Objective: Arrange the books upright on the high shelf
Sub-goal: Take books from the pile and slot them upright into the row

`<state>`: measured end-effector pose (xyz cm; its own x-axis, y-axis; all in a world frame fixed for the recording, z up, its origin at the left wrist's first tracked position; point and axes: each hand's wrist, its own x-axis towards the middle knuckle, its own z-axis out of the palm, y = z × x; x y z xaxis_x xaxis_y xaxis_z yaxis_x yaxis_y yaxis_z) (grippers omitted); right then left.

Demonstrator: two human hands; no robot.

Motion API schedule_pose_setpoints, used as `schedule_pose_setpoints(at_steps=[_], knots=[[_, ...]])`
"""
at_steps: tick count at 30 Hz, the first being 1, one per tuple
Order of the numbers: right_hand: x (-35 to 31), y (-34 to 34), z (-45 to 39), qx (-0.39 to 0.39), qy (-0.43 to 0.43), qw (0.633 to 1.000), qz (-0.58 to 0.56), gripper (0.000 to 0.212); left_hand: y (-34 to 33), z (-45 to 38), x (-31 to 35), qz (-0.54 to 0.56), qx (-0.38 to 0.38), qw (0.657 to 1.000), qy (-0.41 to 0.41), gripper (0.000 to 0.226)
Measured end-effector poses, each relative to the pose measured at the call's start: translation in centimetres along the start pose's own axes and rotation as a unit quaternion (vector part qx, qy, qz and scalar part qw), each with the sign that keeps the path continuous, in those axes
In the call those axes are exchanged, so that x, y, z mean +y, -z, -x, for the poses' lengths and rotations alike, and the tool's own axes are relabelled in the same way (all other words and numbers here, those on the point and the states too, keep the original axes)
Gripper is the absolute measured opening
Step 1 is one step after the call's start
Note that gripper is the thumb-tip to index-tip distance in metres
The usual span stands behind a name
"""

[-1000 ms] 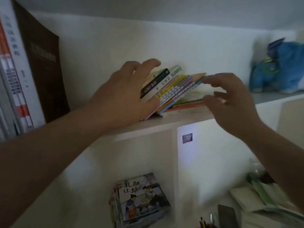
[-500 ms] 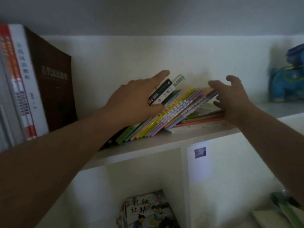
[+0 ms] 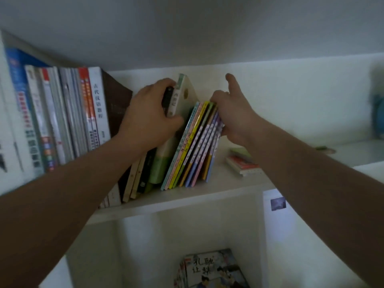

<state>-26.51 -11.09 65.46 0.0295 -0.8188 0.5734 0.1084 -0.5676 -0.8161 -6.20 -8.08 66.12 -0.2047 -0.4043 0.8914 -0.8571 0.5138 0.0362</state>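
Observation:
On the white high shelf (image 3: pixel 218 186) a bundle of thin colourful books (image 3: pixel 195 146) stands nearly upright, leaning left against a taller white and green book (image 3: pixel 182 96). My left hand (image 3: pixel 149 117) grips the tops of the taller books, fingers curled over their upper edge and thumb across the front. My right hand (image 3: pixel 230 115) grips the right side of the thin books near their tops. Its thumb sticks up. Lower ends of more books (image 3: pixel 135 179) show beneath my left forearm. Two books (image 3: pixel 243 163) still lie flat on the shelf to the right.
A row of upright books (image 3: pixel 62 119) ending in a thick brown volume (image 3: pixel 116 107) fills the shelf's left part. A blue plush toy (image 3: pixel 378 113) sits at the far right. In the compartment below stands a picture book (image 3: pixel 214 269). A small sticker (image 3: pixel 278 204) marks the divider.
The slanted stack has been tipped up from a low lean to nearly upright. Both hands rose with it and closed on the books. The flat books at the right are now uncovered.

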Motion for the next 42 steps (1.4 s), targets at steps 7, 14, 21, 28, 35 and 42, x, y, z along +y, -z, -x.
schedule_pose_setpoints(at_steps=[7, 14, 21, 28, 35, 42], knots=[[0.1, -8.4, -0.4, -0.126, 0.030, 0.992, 0.012, 0.077, 4.2, 2.0, -1.2, -0.221, -0.011, 0.969, -0.112, 0.097], [4.5, -11.2, 2.1, -0.092, 0.108, 0.989, 0.047, 0.075, 8.4, 1.4, -2.0, -0.419, -0.110, 0.896, -0.091, 0.111], [8.1, -8.9, 2.6, -0.228, 0.081, 0.960, 0.143, 0.079, 9.8, 0.7, -3.6, -0.397, -0.148, 0.903, -0.079, 0.112], [8.0, -8.3, 3.0, -0.193, 0.078, 0.941, 0.268, 0.089, 8.6, 0.0, -1.4, -0.443, -0.175, 0.879, -0.036, 0.100], [8.2, -7.7, 3.6, -0.224, 0.030, 0.959, 0.173, 0.069, 10.0, -0.2, -2.1, -0.456, -0.212, 0.862, -0.063, 0.096], [8.7, -6.9, 3.2, -0.223, -0.007, 0.967, 0.122, 0.068, 11.5, -1.6, -2.2, -0.441, -0.251, 0.856, -0.102, 0.098]])
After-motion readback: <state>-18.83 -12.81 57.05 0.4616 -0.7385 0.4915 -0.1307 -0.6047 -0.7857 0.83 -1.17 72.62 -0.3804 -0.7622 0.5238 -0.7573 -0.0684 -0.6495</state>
